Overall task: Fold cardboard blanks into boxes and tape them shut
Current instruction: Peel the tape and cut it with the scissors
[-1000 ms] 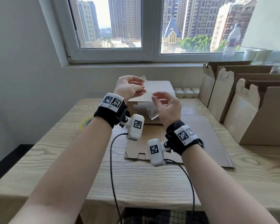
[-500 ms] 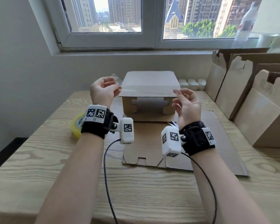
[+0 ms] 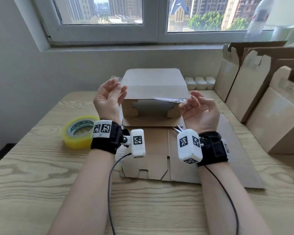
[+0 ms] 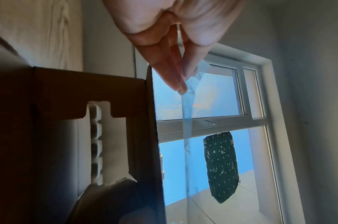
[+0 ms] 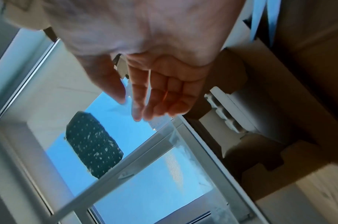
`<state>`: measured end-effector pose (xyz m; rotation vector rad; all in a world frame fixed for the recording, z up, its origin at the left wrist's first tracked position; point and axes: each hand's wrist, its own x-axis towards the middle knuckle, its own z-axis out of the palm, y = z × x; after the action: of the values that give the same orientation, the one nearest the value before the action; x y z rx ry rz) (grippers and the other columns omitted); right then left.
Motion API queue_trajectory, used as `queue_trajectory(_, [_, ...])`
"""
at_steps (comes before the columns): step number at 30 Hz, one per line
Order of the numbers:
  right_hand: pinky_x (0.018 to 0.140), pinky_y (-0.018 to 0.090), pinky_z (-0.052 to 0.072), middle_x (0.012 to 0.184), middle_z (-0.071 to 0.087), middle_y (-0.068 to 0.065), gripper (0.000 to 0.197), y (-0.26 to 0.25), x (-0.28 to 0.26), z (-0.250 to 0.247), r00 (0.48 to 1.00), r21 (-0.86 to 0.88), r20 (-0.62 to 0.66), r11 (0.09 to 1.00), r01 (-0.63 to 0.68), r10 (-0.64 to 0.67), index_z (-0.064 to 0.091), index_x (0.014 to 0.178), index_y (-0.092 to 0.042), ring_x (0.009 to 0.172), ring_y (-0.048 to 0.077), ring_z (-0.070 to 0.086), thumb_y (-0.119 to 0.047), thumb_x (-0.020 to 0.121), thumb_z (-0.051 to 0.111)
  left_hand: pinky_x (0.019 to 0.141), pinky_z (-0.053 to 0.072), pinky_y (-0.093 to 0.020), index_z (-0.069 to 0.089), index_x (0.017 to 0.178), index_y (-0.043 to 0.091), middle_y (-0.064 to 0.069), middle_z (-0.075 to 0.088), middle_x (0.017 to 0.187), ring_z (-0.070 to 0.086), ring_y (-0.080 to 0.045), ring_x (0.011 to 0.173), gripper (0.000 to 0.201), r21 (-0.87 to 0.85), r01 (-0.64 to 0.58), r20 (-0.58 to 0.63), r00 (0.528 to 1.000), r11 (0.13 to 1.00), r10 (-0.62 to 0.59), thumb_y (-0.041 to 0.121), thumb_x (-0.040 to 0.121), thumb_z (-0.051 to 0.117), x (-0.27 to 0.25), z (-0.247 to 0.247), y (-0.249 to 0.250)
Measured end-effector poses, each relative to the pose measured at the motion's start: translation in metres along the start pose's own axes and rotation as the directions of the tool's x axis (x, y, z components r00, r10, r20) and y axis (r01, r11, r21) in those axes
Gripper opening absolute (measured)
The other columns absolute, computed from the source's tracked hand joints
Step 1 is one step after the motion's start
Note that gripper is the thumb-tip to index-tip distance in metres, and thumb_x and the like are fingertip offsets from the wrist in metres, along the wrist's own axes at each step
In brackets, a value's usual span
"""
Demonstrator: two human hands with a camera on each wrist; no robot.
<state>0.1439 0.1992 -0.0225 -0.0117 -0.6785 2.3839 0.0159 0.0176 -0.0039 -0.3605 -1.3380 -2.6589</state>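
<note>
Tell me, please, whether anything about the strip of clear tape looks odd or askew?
Yes: the tape strip is twisted and creased just below where the left hand pinches it, and in the head view it looks crinkled near the right hand.

Brown box (image 3: 154,85) — yellow tape roll (image 3: 78,133)

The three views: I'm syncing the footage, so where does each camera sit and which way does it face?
Head: looks forward and down at the box and table; both forearms show.
Left wrist: looks up along the left hand, pinching the tape strip.
Right wrist: looks up along the right hand.
Both wrist views share the window.
</note>
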Motion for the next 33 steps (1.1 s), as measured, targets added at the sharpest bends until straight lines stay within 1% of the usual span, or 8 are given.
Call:
queue_trajectory(5, [0.061,0.025,0.046,0.066,0.052,-0.001,0.014,-0.001,0.001,-0.008,0.974,-0.371,-0.072,0.913,0.173,-0.214,0.065,0.089,-0.009,0.060,0.012,0.050,-0.021,0.089,0.070,0.073,0.058,-0.029,0.066,0.107,0.003,-0.010,0.070,0.101,0.072,-0.024,0.085,0.019,0.057,-0.032,0.029,0.999,0.998,0.030,-0.003,0.089,0.065,-0.008,0.003,-0.006])
queue_trajectory(8, [0.067,0.022,0.050,0.082,0.059,-0.004,0.022,-0.001,0.003,-0.010,0.915,-0.713,0.032,0.632,0.303,-0.402,0.063,0.095,-0.015,0.066,0.006,0.056,0.000,0.083,0.074,0.072,0.059,-0.031,0.066,0.109,0.001,-0.012,0.071,0.104,0.073,-0.028,0.088,0.019,0.076,-0.094,0.050,0.995,0.993,0.090,0.003,0.090,0.067,-0.012,0.007,-0.004])
queue_trajectory(11, [0.069,0.020,0.051,0.104,0.064,-0.003,0.034,-0.003,0.001,-0.013,0.850,-0.863,0.160,0.348,0.367,-0.501,0.060,0.105,-0.019,0.067,0.006,0.059,-0.002,0.080,0.077,0.069,0.059,-0.031,0.068,0.106,0.001,-0.014,0.071,0.103,0.074,-0.031,0.087,0.019,0.073,-0.123,0.013,0.992,0.990,0.122,0.011,0.090,0.070,-0.018,0.008,-0.003])
queue_trajectory(16, [0.072,0.018,0.053,0.109,0.066,-0.005,0.046,0.000,0.000,-0.023,0.833,-0.930,0.279,0.083,0.358,-0.478,0.062,0.113,-0.024,0.071,0.009,0.064,-0.006,0.076,0.082,0.066,0.060,-0.033,0.072,0.100,0.008,-0.016,0.070,0.111,0.074,-0.028,0.085,0.015,0.067,-0.130,-0.071,0.988,0.989,0.135,0.017,0.089,0.072,-0.025,0.004,-0.002])
queue_trajectory(20, [0.075,0.023,0.057,0.100,0.071,-0.009,0.038,-0.001,0.000,-0.028,0.871,-0.956,0.218,0.084,0.282,-0.441,0.069,0.108,-0.023,0.074,0.008,0.068,-0.010,0.076,0.084,0.065,0.061,-0.035,0.075,0.094,0.017,-0.003,0.068,0.119,0.074,-0.029,0.082,0.007,0.093,-0.142,-0.073,0.986,0.985,0.149,0.019,0.088,0.073,-0.025,0.001,0.000])
queue_trajectory(25, [0.071,0.019,0.054,0.085,0.076,0.001,0.020,0.002,0.000,-0.031,0.908,-0.942,0.096,0.256,0.215,-0.407,0.072,0.079,-0.029,0.071,0.006,0.070,-0.013,0.077,0.084,0.074,0.059,-0.033,0.074,0.099,0.011,-0.007,0.073,0.106,0.074,-0.025,0.082,0.014,0.146,-0.154,-0.099,0.981,0.977,0.169,0.019,0.087,0.074,-0.022,-0.002,-0.005])
queue_trajectory(29, [0.071,0.019,0.051,0.104,0.068,-0.008,0.017,0.001,-0.001,-0.025,0.881,-0.933,0.217,0.177,0.313,-0.420,0.072,0.078,-0.030,0.093,0.006,0.066,-0.016,0.083,0.079,0.082,0.058,-0.038,0.074,0.093,0.015,0.009,0.075,0.082,0.074,-0.021,0.085,0.010,0.210,-0.182,-0.105,0.973,0.961,0.207,0.022,0.085,0.076,-0.018,-0.004,-0.006])
queue_trajectory(33, [0.078,0.027,0.052,0.098,0.067,-0.008,0.019,0.001,-0.004,-0.017,0.838,-0.892,0.311,0.166,0.420,-0.449,0.067,0.085,-0.034,0.097,0.012,0.064,-0.016,0.089,0.072,0.087,0.057,-0.043,0.075,0.085,0.026,0.006,0.075,0.082,0.072,-0.026,0.087,0.003,0.193,-0.248,-0.096,0.958,0.949,0.270,0.026,0.082,0.078,-0.017,-0.005,-0.002])
